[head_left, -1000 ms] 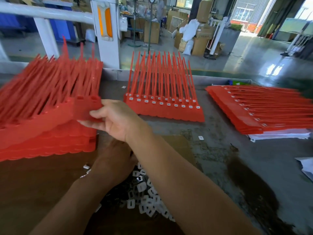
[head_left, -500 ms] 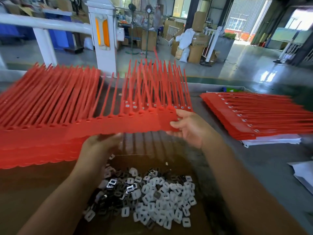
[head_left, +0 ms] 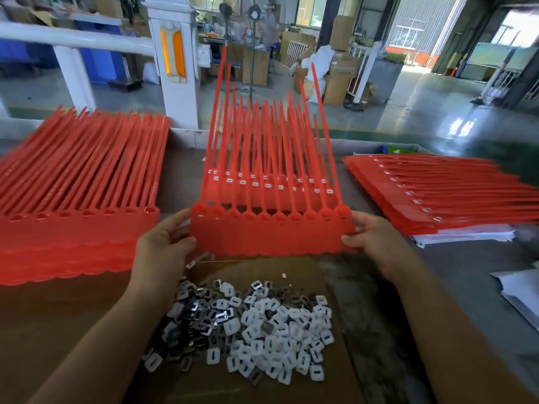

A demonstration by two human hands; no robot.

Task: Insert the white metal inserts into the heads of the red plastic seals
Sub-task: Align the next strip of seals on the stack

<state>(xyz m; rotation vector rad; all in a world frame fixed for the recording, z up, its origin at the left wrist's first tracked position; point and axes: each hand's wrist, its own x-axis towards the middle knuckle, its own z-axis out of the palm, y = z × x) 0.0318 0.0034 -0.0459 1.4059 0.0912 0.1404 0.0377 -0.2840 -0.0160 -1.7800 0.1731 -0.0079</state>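
A red strip of joined plastic seals (head_left: 271, 233) is held level over the table, its heads empty and its tails pointing away. My left hand (head_left: 163, 246) grips its left end, and my right hand (head_left: 369, 239) pinches its right end. Below the strip lies a heap of white and metal inserts (head_left: 256, 325) on a brown cardboard sheet (head_left: 73, 330). Behind the held strip rests a stack of seals with white inserts in their heads (head_left: 262, 182).
A tall stack of empty red seal strips (head_left: 73, 205) fills the left of the table. Another stack with inserts (head_left: 443, 196) lies at the right on white paper. A white post (head_left: 175, 62) and rail stand behind the table's far edge.
The strip was pulled from the left stack and carried to the middle, in front of me. My left hand rose from the inserts and took its left end; my right hand keeps the right end.
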